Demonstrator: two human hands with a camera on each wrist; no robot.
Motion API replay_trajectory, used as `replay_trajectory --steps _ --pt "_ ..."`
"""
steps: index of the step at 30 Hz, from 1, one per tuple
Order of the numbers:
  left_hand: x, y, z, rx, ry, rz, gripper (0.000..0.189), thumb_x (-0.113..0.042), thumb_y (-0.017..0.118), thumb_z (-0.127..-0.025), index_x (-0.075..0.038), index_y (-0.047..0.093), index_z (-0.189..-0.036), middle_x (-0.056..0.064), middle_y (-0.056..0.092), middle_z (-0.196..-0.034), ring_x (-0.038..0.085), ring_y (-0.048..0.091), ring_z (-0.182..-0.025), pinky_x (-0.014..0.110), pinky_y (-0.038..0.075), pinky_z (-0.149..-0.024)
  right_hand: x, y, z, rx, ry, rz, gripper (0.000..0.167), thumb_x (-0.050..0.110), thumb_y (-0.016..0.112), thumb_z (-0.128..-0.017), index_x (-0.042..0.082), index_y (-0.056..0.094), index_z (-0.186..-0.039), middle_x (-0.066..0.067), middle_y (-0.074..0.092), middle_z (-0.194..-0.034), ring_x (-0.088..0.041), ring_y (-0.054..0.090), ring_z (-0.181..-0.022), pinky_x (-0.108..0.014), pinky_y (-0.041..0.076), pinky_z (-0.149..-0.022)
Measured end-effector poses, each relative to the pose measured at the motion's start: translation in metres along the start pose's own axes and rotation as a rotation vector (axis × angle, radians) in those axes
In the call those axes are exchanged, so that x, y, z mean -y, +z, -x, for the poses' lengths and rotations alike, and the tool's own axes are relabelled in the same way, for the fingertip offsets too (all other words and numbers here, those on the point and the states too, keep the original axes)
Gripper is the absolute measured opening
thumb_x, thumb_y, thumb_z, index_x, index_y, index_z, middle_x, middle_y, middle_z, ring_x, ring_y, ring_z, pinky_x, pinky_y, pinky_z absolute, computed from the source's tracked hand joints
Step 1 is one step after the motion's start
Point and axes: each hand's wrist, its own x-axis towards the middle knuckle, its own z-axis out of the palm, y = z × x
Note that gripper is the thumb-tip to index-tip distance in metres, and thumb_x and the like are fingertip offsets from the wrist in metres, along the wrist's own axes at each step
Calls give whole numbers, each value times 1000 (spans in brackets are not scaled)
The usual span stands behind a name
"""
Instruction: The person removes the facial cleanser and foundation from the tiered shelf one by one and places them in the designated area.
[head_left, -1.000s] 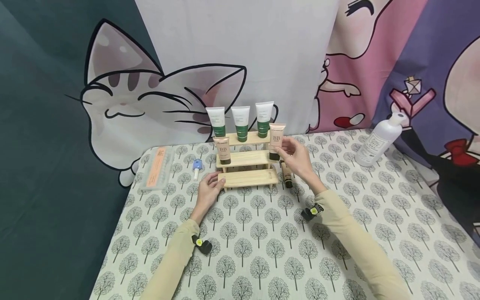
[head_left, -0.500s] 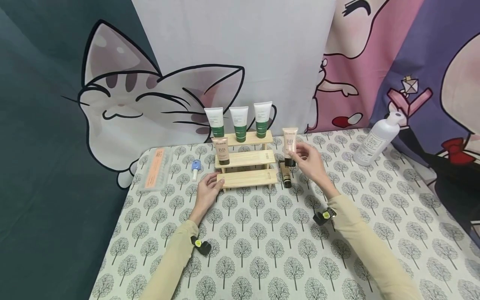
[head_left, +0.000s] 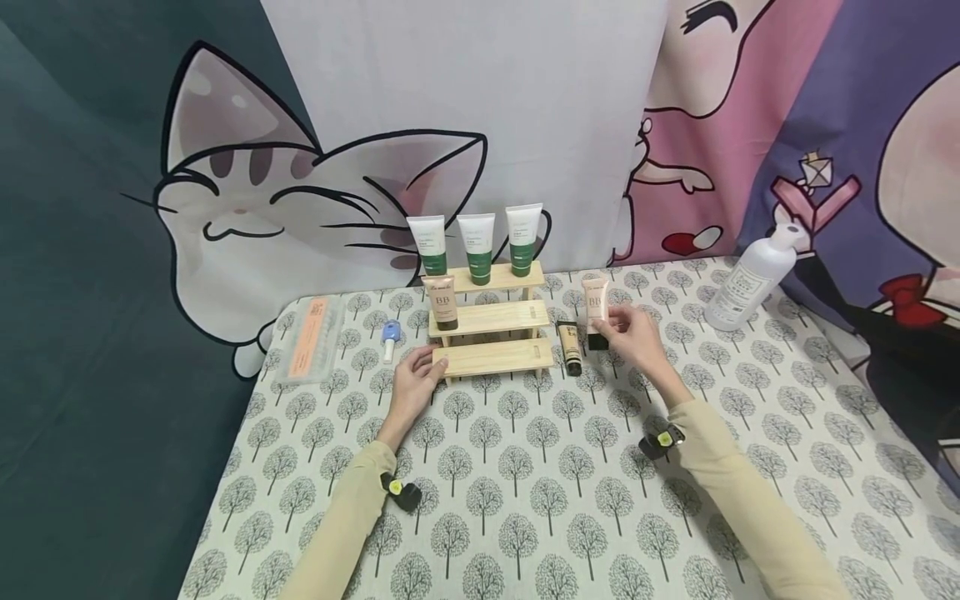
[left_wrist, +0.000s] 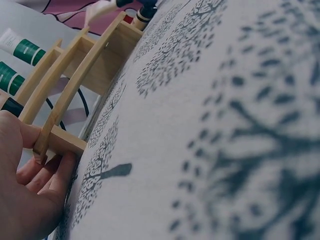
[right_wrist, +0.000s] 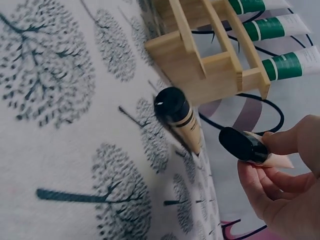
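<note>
My left hand [head_left: 414, 385] grips the left end of the lowest step of a three-tier wooden stand [head_left: 491, 357], thumb on top and fingers beneath. To the right of the stand, my right hand [head_left: 633, 337] pinches a pink BB cream tube [head_left: 596, 302], black cap down. In the right wrist view the black cap [right_wrist: 243, 145] points toward the camera. Another BB cream tube [head_left: 442, 302] stands at the left of the middle step. Along the top step stand three white-and-green tubes [head_left: 480, 247]. A gold tube with a black cap [head_left: 570, 346] lies on the cloth between stand and right hand.
Left of the stand lie a small blue-and-white object [head_left: 391, 340] and a clear plastic case [head_left: 311, 339] with an orange strip. A white pump bottle [head_left: 752, 279] leans at the back right. A printed curtain [head_left: 570, 125] hangs behind the tree-patterned cloth [head_left: 517, 467].
My right hand has carried the pink BB cream tube off the right side of the middle step, rightward and down past the gold tube. The left hand keeps its grip on the stand.
</note>
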Motion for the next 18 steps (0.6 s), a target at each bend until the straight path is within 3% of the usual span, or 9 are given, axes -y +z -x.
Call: replay_trajectory --steps 11,18 --pt "-1 0 1 4 -11 7 49 -3 65 -96 12 49 -140 32 58 -137 42 62 -123 14 57 -92 -19 3 1 80 111 62 48 28 66 -99 -8 56 -130 -28 67 -115 -28 66 -90 -26 59 -70" --pt "29 2 -16 -5 -19 29 50 -5 67 -96 9 49 -141 31 57 -139 43 62 -124 14 57 -92 -26 6 2 144 100 110 51 30 67 -98 -9 57 -129 -28 69 -113 -27 67 -87 -26 55 -70"
